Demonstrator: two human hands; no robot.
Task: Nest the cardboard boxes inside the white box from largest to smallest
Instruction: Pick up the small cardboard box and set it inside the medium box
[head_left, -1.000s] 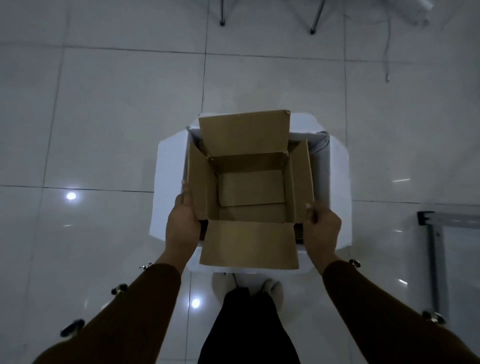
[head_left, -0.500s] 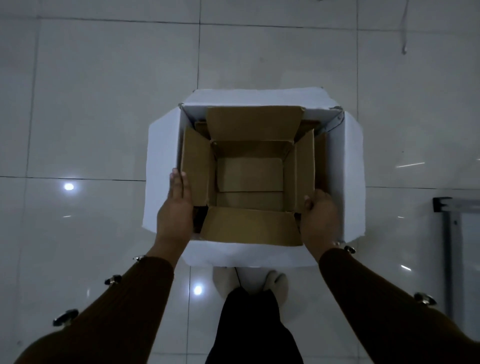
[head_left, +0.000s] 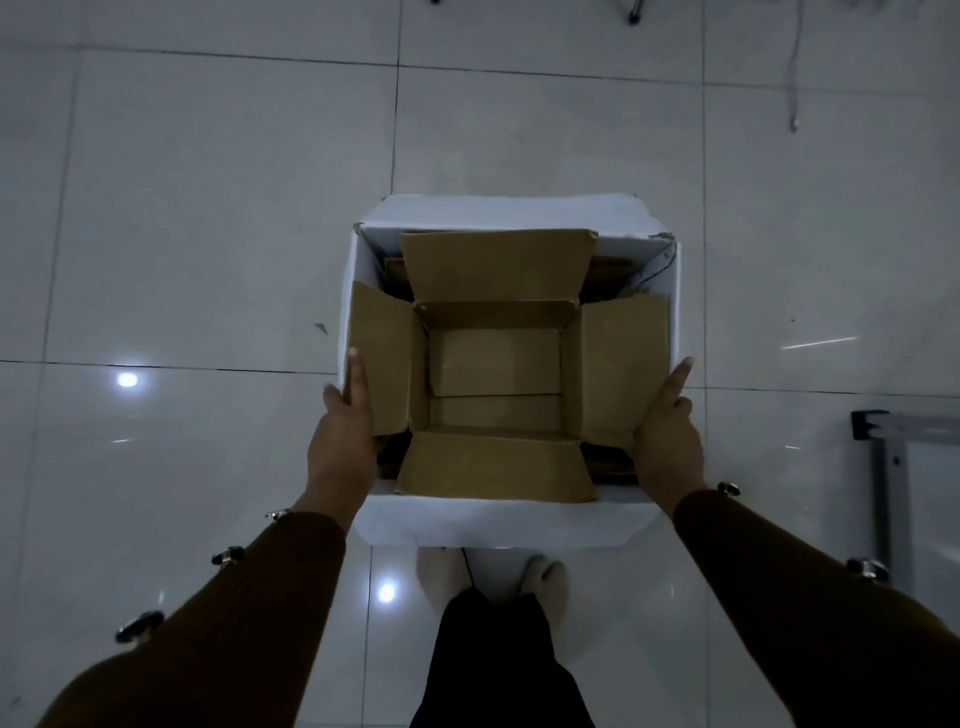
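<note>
The white box (head_left: 498, 519) stands open on the tiled floor in front of my feet. A brown cardboard box (head_left: 493, 364) sits inside it with all its flaps spread outward. It holds nothing. Darker cardboard edges (head_left: 610, 273) show between it and the white walls, so a larger box surrounds it. My left hand (head_left: 343, 436) lies flat against the left flap, thumb outside the white wall. My right hand (head_left: 667, 436) rests on the right flap's near corner with the index finger stretched along the edge.
A metal frame (head_left: 883, 431) stands on the floor to the right of the white box. A thin cable (head_left: 792, 78) hangs at the far right. A furniture leg (head_left: 634, 15) shows at the top edge. My feet (head_left: 540, 577) are just behind the box.
The brown box has sunk lower into the white box and its side flaps have spread out flat. My hands have gone from gripping its sides to lying along the flaps.
</note>
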